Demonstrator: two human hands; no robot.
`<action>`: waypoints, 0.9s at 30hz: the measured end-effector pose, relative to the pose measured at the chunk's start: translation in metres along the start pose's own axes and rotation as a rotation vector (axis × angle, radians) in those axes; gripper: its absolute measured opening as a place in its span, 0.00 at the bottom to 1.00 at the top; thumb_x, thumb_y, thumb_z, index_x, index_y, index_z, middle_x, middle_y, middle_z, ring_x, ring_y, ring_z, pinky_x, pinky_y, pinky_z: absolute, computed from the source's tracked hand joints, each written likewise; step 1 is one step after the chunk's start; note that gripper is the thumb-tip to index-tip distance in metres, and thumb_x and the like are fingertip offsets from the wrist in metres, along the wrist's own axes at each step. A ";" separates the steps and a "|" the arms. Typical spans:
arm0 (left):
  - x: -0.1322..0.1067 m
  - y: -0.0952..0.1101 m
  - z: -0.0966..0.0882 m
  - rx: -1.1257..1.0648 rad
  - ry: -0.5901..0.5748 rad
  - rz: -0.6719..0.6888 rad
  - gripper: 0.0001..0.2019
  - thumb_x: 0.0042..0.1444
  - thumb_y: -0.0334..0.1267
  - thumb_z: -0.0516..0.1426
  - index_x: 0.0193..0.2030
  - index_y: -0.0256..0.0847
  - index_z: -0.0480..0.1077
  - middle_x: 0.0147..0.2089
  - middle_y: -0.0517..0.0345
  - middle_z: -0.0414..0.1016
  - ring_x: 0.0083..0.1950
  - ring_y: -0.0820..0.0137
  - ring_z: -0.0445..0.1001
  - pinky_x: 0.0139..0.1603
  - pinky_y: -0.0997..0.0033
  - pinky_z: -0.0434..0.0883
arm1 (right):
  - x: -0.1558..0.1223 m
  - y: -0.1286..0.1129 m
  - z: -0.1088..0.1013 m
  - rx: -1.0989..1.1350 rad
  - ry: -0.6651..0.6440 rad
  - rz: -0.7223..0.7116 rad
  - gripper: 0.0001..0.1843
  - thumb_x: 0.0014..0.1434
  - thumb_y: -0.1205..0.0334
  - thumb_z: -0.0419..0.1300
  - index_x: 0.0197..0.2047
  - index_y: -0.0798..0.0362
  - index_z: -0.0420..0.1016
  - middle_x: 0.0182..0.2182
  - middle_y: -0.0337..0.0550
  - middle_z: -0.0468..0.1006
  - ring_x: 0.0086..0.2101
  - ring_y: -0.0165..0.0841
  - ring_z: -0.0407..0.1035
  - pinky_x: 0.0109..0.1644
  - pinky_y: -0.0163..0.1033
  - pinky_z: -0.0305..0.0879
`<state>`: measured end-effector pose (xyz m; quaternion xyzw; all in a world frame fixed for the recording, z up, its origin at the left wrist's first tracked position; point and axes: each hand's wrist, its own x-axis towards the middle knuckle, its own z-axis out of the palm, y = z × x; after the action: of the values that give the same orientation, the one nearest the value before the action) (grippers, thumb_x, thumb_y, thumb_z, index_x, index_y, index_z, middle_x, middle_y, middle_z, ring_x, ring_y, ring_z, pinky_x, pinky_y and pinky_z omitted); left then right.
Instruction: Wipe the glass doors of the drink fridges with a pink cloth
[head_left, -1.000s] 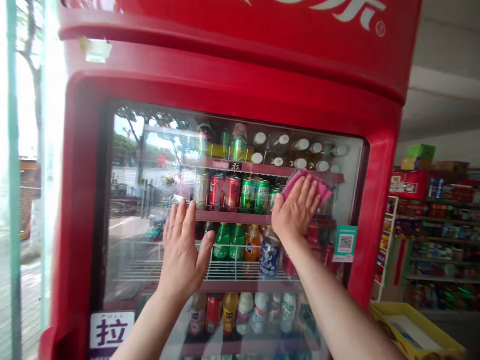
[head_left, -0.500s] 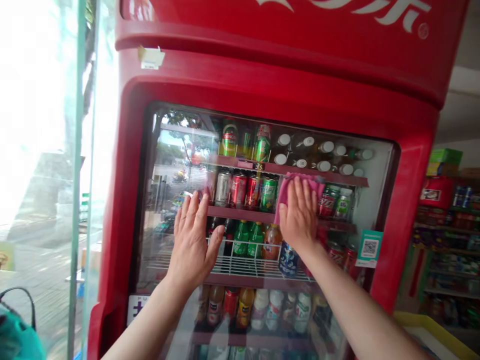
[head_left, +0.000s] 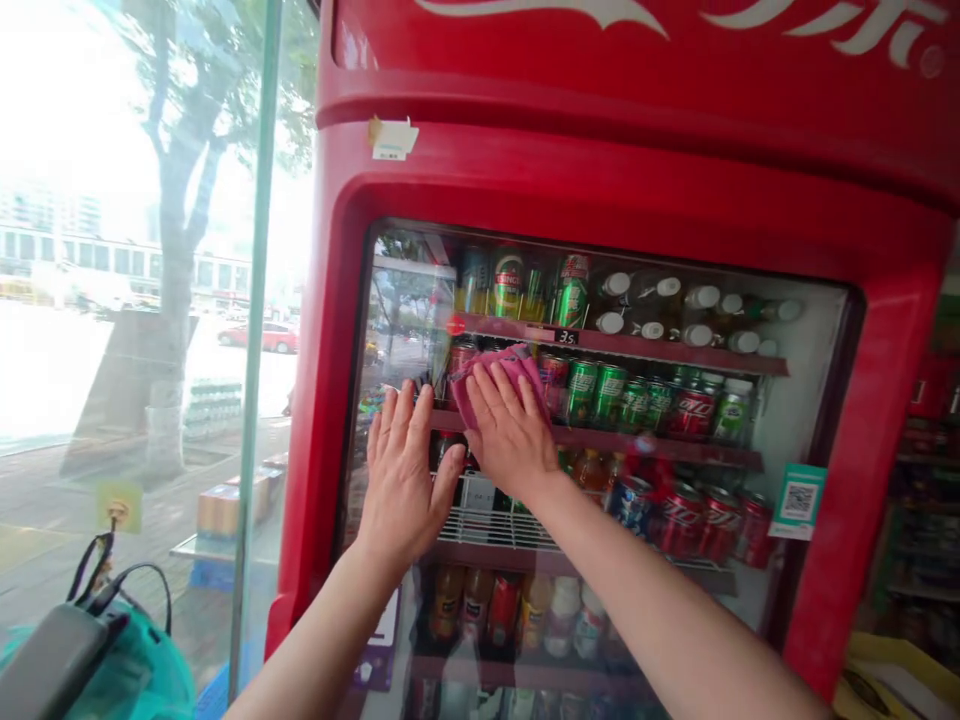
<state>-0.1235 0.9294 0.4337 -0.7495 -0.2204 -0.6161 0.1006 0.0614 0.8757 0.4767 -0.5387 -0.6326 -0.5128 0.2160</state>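
With its fingers laid flat, my right hand (head_left: 514,435) holds a pink cloth (head_left: 462,398) against the glass door (head_left: 799,370) of a red drinks fridge (head_left: 600,175). The cloth covers part of the second shelf's view, in front of some cans. My left hand (head_left: 403,485) is just to the left and slightly lower, its palm towards the glass and its thumb spread. Nothing is in it. Whether the left palm touches the glass I cannot tell. Behind the door stand green cans (head_left: 596,392), red cans (head_left: 701,520) and several bottles with white caps (head_left: 701,297).
A clear glass panel edge (head_left: 255,350) rises at the left, with a street and tree outside. A teal bag (head_left: 142,660) lies at the lower left. A QR sticker (head_left: 799,500) is on the door's right side. Stocked shelves (head_left: 926,520) stand at the far right.
My right hand has slid the pink cloth leftward across the glass, close beside my left hand. My view has turned left, showing more of the street.
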 end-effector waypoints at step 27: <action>0.005 -0.090 -0.079 -0.027 -0.025 0.032 0.41 0.77 0.49 0.55 0.89 0.49 0.42 0.90 0.44 0.43 0.91 0.50 0.40 0.87 0.36 0.51 | 0.154 -0.120 0.029 0.058 0.114 0.246 0.38 0.77 0.59 0.52 0.85 0.57 0.53 0.85 0.47 0.48 0.83 0.49 0.40 0.88 0.65 0.34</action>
<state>-0.2334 0.9764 0.4456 -0.7618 -0.2013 -0.6079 0.0976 -0.0891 0.9846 0.5435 -0.5756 -0.5630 -0.4938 0.3284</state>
